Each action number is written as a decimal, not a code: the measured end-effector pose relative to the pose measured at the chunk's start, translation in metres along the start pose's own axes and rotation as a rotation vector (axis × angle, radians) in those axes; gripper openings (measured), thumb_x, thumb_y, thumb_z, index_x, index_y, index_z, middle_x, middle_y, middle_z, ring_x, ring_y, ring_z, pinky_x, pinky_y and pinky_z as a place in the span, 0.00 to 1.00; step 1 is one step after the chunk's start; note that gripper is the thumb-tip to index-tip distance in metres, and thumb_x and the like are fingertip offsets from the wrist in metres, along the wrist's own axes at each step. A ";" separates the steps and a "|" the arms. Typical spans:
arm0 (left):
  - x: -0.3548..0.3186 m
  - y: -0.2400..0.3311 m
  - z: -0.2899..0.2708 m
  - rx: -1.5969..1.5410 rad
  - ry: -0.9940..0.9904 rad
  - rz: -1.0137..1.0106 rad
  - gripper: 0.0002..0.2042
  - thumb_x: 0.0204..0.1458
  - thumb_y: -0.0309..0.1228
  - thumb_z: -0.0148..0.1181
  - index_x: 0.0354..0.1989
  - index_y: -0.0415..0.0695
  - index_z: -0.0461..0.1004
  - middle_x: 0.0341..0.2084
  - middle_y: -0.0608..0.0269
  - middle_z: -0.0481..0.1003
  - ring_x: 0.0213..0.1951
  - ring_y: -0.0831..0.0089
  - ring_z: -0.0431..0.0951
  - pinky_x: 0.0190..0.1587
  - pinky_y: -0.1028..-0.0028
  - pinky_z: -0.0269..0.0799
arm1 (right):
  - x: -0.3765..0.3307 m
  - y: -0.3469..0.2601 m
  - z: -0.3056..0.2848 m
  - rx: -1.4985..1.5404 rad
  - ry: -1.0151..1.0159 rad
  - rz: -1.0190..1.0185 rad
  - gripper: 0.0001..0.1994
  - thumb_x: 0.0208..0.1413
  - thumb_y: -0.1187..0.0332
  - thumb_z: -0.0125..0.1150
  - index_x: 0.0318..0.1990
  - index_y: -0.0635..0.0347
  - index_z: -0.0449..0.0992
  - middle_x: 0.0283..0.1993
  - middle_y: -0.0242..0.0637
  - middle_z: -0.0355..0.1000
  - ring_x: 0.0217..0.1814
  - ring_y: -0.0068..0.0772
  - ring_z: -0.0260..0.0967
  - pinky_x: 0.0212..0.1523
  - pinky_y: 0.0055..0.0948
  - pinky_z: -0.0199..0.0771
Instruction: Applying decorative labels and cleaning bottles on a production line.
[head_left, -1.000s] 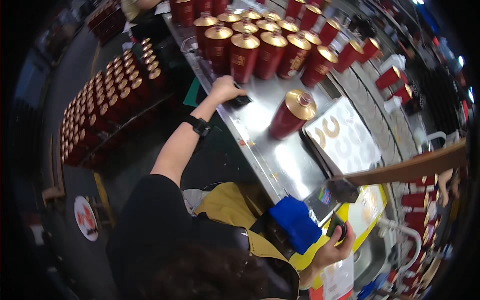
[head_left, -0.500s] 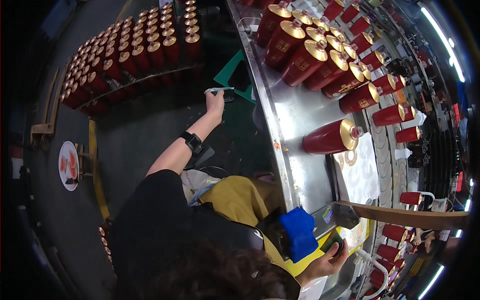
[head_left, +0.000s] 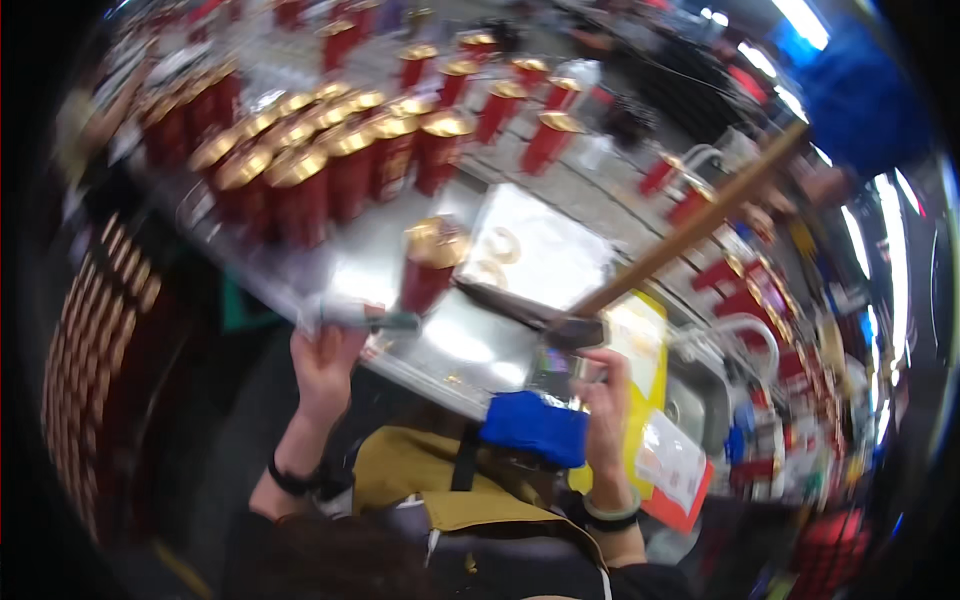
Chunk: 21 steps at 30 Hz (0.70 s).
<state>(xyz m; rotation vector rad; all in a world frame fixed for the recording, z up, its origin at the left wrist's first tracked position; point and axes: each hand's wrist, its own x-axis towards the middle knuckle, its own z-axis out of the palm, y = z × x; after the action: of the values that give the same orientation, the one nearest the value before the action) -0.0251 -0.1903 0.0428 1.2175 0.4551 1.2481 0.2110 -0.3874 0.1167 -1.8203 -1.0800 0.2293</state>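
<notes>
The picture is blurred by motion. My left hand (head_left: 325,365) is raised at the near edge of the steel table (head_left: 440,350), its fingers closed around a long grey-green tool (head_left: 360,318). Just beyond it a single red can with a gold lid (head_left: 430,262) stands upright. My right hand (head_left: 605,400) grips a dark phone-like device (head_left: 555,365) above a blue pad (head_left: 535,425) on my lap. A wooden handle (head_left: 690,230) with a dark flat head (head_left: 520,310) slants over the table right beside that hand.
Many red gold-lidded cans (head_left: 300,160) crowd the table's far left, with more on the floor (head_left: 100,340) at left. A white sheet with gold rings (head_left: 540,245) lies mid-table. A yellow package (head_left: 640,340) and a sink faucet (head_left: 740,335) are at right.
The view has swung round sharply. My left hand has come back from its far reach to the table's near edge and now holds the tool. My right hand stays on the device.
</notes>
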 end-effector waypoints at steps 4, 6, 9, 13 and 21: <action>-0.014 -0.002 0.105 -0.272 -0.403 -0.102 0.10 0.56 0.13 0.57 0.46 0.35 0.71 0.41 0.58 0.73 0.47 0.69 0.78 0.51 0.69 0.75 | 0.011 -0.031 -0.016 0.050 -0.156 -0.308 0.21 0.50 0.74 0.71 0.53 0.59 0.73 0.35 0.36 0.60 0.37 0.33 0.60 0.41 0.29 0.64; -0.015 -0.010 0.132 -0.370 -0.473 -0.145 0.12 0.55 0.11 0.57 0.47 0.35 0.71 0.44 0.57 0.74 0.48 0.69 0.78 0.52 0.69 0.75 | 0.009 -0.029 -0.026 0.084 -0.049 -0.335 0.12 0.55 0.79 0.63 0.47 0.62 0.74 0.35 0.36 0.65 0.36 0.33 0.64 0.39 0.29 0.66; -0.014 -0.021 0.161 -0.365 -0.620 -0.084 0.22 0.51 0.11 0.62 0.55 0.36 0.69 0.55 0.52 0.71 0.53 0.65 0.77 0.56 0.66 0.73 | 0.011 -0.013 -0.059 0.030 0.095 -0.400 0.09 0.57 0.81 0.59 0.44 0.63 0.73 0.37 0.38 0.67 0.37 0.35 0.66 0.39 0.29 0.68; 0.014 -0.016 0.162 0.090 -0.588 0.339 0.37 0.48 0.23 0.69 0.66 0.35 0.58 0.63 0.47 0.63 0.64 0.54 0.67 0.65 0.59 0.64 | 0.042 -0.017 -0.160 -0.300 0.622 -0.649 0.02 0.64 0.79 0.52 0.41 0.64 0.71 0.38 0.38 0.69 0.39 0.30 0.67 0.42 0.27 0.68; 0.060 -0.034 0.109 0.926 0.073 0.605 0.38 0.42 0.21 0.72 0.65 0.40 0.60 0.63 0.49 0.64 0.64 0.51 0.65 0.67 0.57 0.58 | 0.235 -0.095 -0.423 -1.097 1.374 -1.039 0.07 0.57 0.64 0.67 0.40 0.53 0.78 0.37 0.39 0.76 0.36 0.48 0.75 0.39 0.40 0.74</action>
<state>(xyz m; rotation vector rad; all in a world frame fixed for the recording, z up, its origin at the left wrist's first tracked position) 0.1002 -0.1803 0.0723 2.2097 0.8024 1.6574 0.5362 -0.4682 0.4782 -1.3209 -0.8946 -2.2103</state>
